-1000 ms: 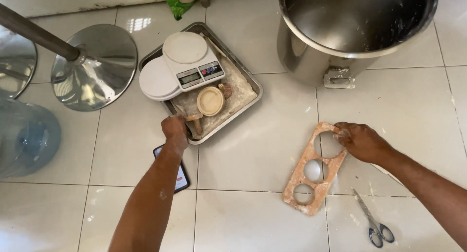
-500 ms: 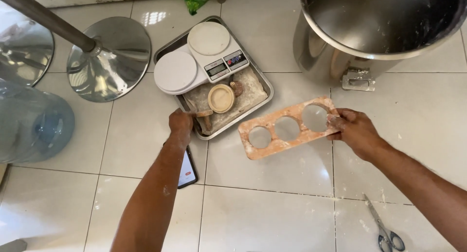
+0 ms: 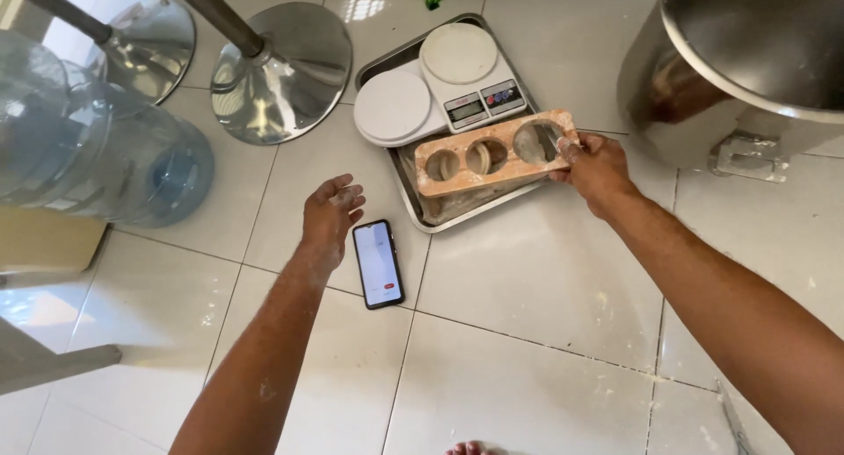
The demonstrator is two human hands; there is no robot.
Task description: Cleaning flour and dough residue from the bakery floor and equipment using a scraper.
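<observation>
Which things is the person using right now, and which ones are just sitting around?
In use:
wooden mould, held by the right hand
metal tray under the mould
kitchen scale on the tray
left hand, open, holding nothing

Just lying about:
phone
water bottle
big metal pot
stand bases
scissors

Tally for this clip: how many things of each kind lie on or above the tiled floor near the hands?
Wooden mould with three round holes, held by the right hand: 1
White digital kitchen scales: 2
Metal tray: 1
Black smartphone, beside the open left hand: 1
Clear blue water jug: 1
Chrome stool bases: 2
Large steel pot: 1
Total: 9
</observation>
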